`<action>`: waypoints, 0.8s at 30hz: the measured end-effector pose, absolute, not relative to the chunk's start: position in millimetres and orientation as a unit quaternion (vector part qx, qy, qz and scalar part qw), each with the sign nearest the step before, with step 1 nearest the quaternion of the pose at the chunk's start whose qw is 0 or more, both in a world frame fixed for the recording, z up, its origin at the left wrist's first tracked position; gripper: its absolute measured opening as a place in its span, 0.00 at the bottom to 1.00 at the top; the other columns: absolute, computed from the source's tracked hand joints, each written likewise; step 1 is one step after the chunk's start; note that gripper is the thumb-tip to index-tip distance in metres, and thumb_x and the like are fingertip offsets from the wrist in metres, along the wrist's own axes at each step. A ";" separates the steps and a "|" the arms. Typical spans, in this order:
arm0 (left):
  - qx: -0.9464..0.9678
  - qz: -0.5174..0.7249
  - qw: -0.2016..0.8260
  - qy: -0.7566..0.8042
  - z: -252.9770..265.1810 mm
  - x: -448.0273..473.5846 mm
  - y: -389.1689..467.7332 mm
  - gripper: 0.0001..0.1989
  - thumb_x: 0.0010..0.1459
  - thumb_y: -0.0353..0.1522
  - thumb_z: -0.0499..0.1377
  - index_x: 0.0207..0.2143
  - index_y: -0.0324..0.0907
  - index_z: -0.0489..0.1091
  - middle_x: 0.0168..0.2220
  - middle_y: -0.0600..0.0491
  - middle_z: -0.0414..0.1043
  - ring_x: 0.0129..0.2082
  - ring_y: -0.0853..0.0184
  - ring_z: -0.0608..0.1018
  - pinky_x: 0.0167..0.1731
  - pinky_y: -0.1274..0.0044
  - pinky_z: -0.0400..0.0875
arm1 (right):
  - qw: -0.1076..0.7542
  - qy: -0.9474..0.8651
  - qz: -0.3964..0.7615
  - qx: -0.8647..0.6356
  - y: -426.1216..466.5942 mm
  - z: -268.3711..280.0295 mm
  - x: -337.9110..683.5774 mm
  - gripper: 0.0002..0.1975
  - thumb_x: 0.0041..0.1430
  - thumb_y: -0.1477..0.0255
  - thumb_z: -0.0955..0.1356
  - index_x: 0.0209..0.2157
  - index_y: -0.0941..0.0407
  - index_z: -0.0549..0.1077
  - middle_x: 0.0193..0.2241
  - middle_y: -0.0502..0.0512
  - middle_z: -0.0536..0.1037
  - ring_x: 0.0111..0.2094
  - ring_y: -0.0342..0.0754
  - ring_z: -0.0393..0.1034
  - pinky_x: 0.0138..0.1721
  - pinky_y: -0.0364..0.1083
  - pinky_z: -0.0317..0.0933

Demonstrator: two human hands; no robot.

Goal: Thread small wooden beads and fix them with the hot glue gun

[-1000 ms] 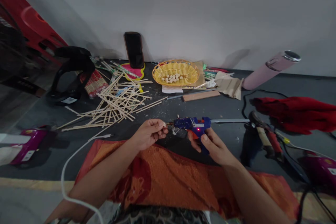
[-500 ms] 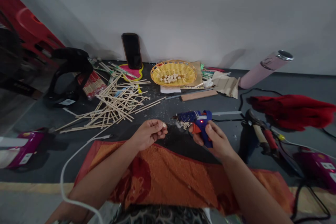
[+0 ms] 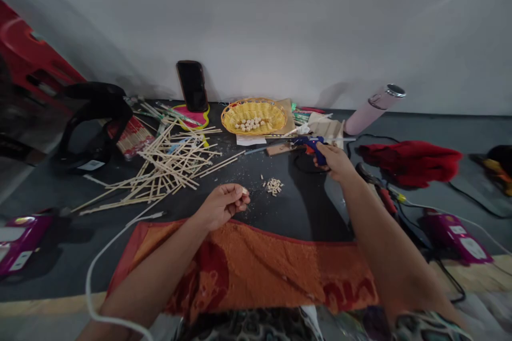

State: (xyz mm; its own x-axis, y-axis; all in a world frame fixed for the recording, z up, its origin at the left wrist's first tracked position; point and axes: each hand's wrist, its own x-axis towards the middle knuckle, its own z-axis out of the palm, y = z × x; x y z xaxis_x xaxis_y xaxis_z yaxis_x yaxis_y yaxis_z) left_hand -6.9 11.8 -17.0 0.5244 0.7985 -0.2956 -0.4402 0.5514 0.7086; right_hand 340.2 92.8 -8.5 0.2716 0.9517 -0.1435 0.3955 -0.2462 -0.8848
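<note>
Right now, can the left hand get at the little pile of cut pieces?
Probably yes: the pile lies just right of the left hand on the dark tabletop; nothing sizeable stands between, though that hand pinches a small piece.

Plain grey wall (image 3: 256,26) (rather dim light) behind a dark tabletop (image 3: 298,218)

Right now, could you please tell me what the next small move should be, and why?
I would probably set down the blue plastic glue gun by the flat brown block: the right hand grips it with the nozzle near that block, and the left hand pinches a small pale piece, which a free right hand might help handle.
</note>
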 end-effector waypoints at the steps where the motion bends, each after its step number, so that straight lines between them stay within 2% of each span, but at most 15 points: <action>1: 0.288 0.376 0.824 0.310 -17.1 -6.9 11.7 0.10 0.52 0.34 0.63 0.28 0.33 0.73 0.26 0.49 0.71 0.21 0.77 0.66 0.26 0.81 0.62 | 0.383 -0.481 0.347 -0.709 94.6 -8.7 343.4 0.20 0.55 0.57 0.64 0.35 0.62 0.73 0.26 0.58 0.75 0.24 0.46 0.68 0.22 0.42 0.59; 3: 0.290 0.375 0.826 0.305 -17.2 -6.6 11.4 0.10 0.52 0.34 0.63 0.28 0.33 0.73 0.25 0.49 0.71 0.22 0.76 0.66 0.25 0.81 0.62 | 0.376 -0.505 0.267 -0.729 91.6 -4.7 345.2 0.17 0.54 0.61 0.66 0.38 0.61 0.73 0.33 0.60 0.76 0.35 0.51 0.70 0.33 0.46 0.63; 5: 0.292 0.373 0.828 0.299 -17.5 -5.8 11.1 0.10 0.53 0.34 0.62 0.28 0.33 0.73 0.25 0.49 0.71 0.22 0.76 0.67 0.25 0.81 0.61 | 0.347 -0.571 0.130 -0.733 81.2 3.3 339.0 0.16 0.54 0.65 0.67 0.41 0.60 0.73 0.40 0.63 0.75 0.44 0.56 0.67 0.44 0.51 0.60; 7: 0.290 0.372 0.830 0.296 -17.8 -5.1 10.9 0.09 0.53 0.33 0.62 0.28 0.33 0.73 0.25 0.49 0.71 0.22 0.76 0.67 0.25 0.81 0.61 | 0.297 -0.658 0.010 -0.692 65.8 11.6 323.4 0.15 0.57 0.68 0.65 0.44 0.59 0.72 0.43 0.63 0.74 0.47 0.56 0.66 0.50 0.53 0.57; 10: 0.284 0.369 0.832 0.302 -17.8 -4.6 10.9 0.09 0.52 0.33 0.63 0.28 0.33 0.73 0.25 0.49 0.71 0.22 0.76 0.67 0.25 0.81 0.62 | 0.271 -0.746 0.061 -0.606 41.5 15.8 286.9 0.13 0.60 0.73 0.62 0.45 0.55 0.71 0.42 0.56 0.75 0.42 0.49 0.69 0.45 0.47 0.62; 14: 0.281 0.367 0.832 0.305 -16.7 -4.9 10.5 0.08 0.52 0.32 0.63 0.29 0.33 0.73 0.26 0.49 0.71 0.22 0.76 0.67 0.26 0.81 0.62 | 0.245 -0.804 0.125 -0.527 23.5 0.3 245.2 0.11 0.60 0.76 0.63 0.43 0.54 0.73 0.40 0.55 0.75 0.43 0.48 0.69 0.45 0.47 0.62; 19: 0.297 0.364 0.829 0.304 -16.6 -4.8 9.2 0.09 0.53 0.33 0.62 0.29 0.33 0.73 0.26 0.48 0.71 0.22 0.75 0.68 0.26 0.81 0.62 | 0.229 -0.811 0.125 -0.524 24.1 -21.2 237.8 0.08 0.60 0.76 0.63 0.37 0.55 0.74 0.36 0.56 0.75 0.39 0.47 0.68 0.43 0.47 0.63; 24: 0.302 0.363 0.827 0.305 -17.7 -4.9 9.0 0.09 0.53 0.33 0.62 0.29 0.34 0.72 0.26 0.49 0.71 0.22 0.76 0.68 0.26 0.81 0.62 | 0.213 -0.823 0.111 -0.516 23.6 -16.4 237.4 0.07 0.60 0.77 0.63 0.34 0.56 0.73 0.35 0.57 0.73 0.39 0.48 0.67 0.44 0.48 0.62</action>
State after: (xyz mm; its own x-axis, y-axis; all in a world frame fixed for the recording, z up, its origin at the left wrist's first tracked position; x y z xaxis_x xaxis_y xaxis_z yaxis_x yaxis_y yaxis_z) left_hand -4.9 9.0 -17.7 0.5500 0.7847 -0.2859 -0.4155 0.5540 0.7214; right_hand 237.4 23.6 -16.4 -0.3777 0.8955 0.2353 0.8012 0.4435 -0.4018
